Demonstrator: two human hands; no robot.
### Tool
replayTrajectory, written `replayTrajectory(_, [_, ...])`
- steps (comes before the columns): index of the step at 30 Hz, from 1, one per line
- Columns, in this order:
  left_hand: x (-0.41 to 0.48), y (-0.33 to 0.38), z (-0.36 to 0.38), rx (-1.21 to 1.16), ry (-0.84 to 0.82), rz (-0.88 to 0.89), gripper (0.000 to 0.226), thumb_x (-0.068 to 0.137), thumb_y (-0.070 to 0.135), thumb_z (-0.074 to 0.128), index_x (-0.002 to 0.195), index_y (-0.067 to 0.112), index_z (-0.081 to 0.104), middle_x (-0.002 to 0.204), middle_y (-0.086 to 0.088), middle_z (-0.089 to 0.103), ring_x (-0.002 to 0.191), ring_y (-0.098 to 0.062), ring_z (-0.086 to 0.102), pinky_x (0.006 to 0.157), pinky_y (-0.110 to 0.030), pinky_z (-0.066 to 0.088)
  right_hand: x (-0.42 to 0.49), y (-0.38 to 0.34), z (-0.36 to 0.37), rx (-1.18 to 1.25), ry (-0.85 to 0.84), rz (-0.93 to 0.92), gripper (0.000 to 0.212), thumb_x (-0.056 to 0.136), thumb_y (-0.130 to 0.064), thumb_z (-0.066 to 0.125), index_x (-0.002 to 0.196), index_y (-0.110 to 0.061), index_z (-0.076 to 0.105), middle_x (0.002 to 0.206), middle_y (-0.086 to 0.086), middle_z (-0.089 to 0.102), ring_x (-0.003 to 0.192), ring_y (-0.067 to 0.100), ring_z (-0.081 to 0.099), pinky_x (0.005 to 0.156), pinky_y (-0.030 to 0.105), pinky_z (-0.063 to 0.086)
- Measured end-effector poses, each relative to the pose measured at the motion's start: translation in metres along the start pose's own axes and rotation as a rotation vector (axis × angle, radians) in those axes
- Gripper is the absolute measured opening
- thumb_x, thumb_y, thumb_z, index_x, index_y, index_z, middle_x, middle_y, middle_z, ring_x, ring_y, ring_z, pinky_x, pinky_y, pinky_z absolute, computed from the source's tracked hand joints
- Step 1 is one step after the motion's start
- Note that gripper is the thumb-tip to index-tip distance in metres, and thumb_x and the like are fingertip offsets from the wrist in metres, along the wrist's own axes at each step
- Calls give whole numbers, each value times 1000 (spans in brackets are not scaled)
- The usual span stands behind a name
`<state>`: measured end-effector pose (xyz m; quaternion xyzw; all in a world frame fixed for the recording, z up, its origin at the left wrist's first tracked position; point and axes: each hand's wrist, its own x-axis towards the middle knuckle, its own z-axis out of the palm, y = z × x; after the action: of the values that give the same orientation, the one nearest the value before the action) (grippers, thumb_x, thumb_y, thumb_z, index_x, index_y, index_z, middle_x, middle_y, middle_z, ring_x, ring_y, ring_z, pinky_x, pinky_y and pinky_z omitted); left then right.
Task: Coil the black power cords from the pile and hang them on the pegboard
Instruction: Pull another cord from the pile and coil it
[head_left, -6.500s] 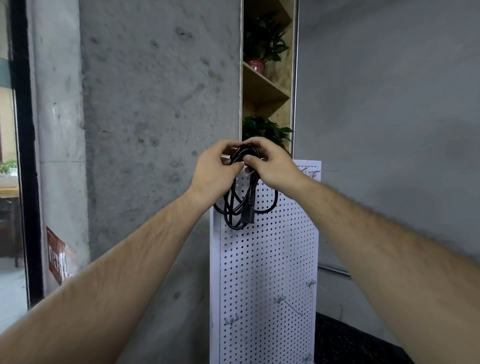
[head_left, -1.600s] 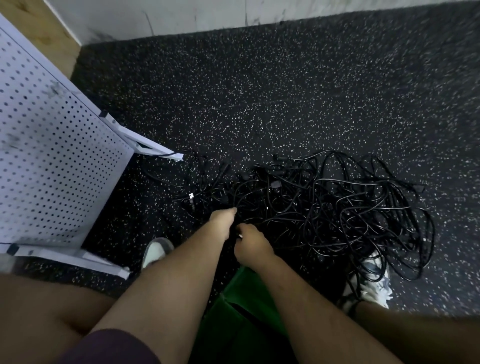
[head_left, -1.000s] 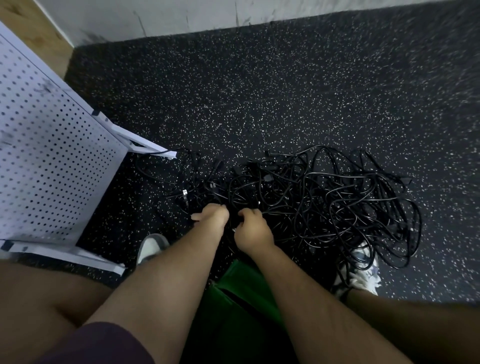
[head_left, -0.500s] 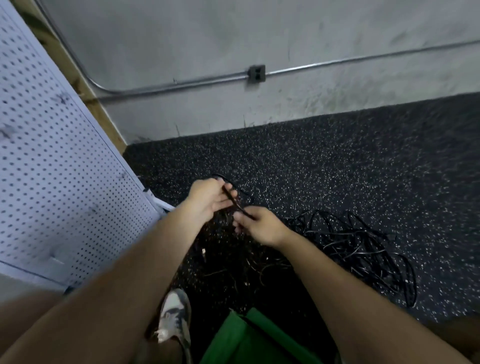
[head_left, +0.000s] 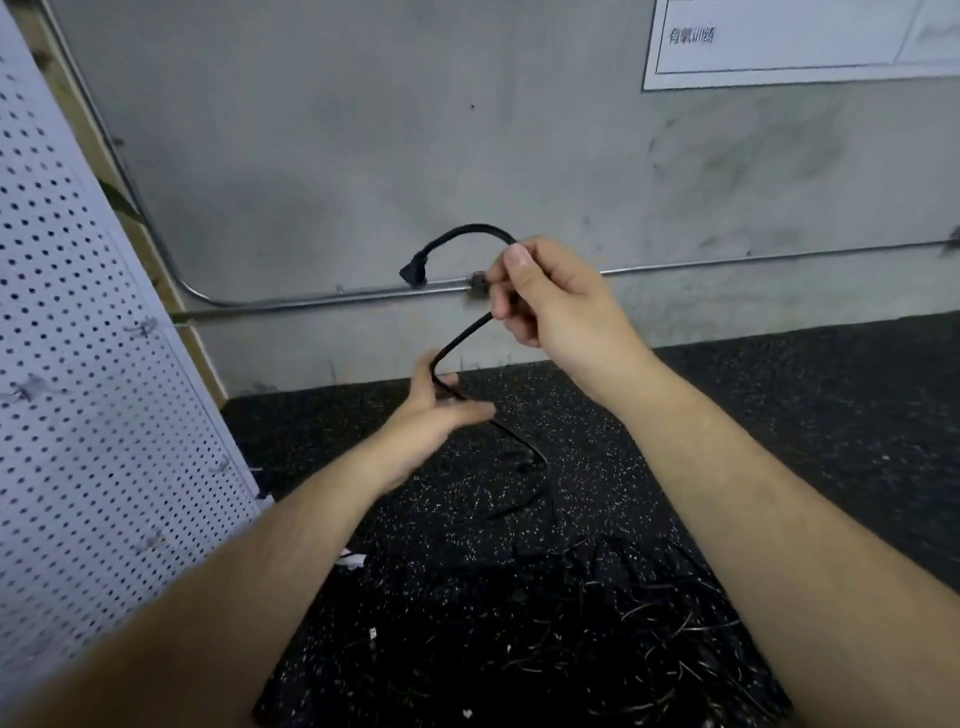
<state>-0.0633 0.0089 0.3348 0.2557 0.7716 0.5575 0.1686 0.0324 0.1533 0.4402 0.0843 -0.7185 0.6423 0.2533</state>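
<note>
Head cam: right hand (head_left: 556, 301) pinches the cord (head_left: 462, 338) near its plug (head_left: 414, 273), left hand (head_left: 436, 410) flat under it — the rest trails into the pile (head_left: 623, 597) on the floor. Yank now and it'll probably snag down there — dragging the tangle up too.

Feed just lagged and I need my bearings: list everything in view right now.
power cord: one, black, lifted between both hands, plug end hanging in front of the wall
cord pile: one tangle, black, floor at lower right
pegboard: one, white, left edge
hooks: several, grey, on the pegboard
conduit: one, grey metal, low along the wall
sign: one, white, upper right
floor: black, white-speckled
wall: grey concrete, ahead
left hand: cord runs across it
right hand: pinches the cord, higher
</note>
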Motion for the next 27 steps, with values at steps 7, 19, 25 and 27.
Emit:
replayTrajectory(7, [18,-9,24,-232,23,-101,30,111,31,38,106,9,58,86,-9,75,91,-31,75,78,-43,55,8,19,-14,50,178,82,25,111,-18,39,95,-10,56,70,7,62,43,11,39,42,19,32])
replayTrajectory(19, [12,8,9,227,287,299,53,95,23,67,135,37,36,143,7,41,133,-6,43,110,-24,36,0,51,-31,-349,-55,286,16,107,-23,48,107,-11,59,77,2,75,45,5,48,46,16,35])
replayTrajectory(25, [1,17,8,207,22,370,28,108,30,45,136,32,46,121,16,63,115,7,58,95,-6,37,0,46,-25,-483,-212,170,21,104,-21,55,99,-10,71,79,0,73,49,-4,53,54,10,38])
replayTrajectory(27, [-1,17,9,102,-21,358,19,109,25,39,115,24,57,88,2,68,91,-8,72,81,-17,51,-1,48,-23,-516,-178,113,20,104,-23,56,97,-14,72,77,-3,72,57,-5,58,64,14,43])
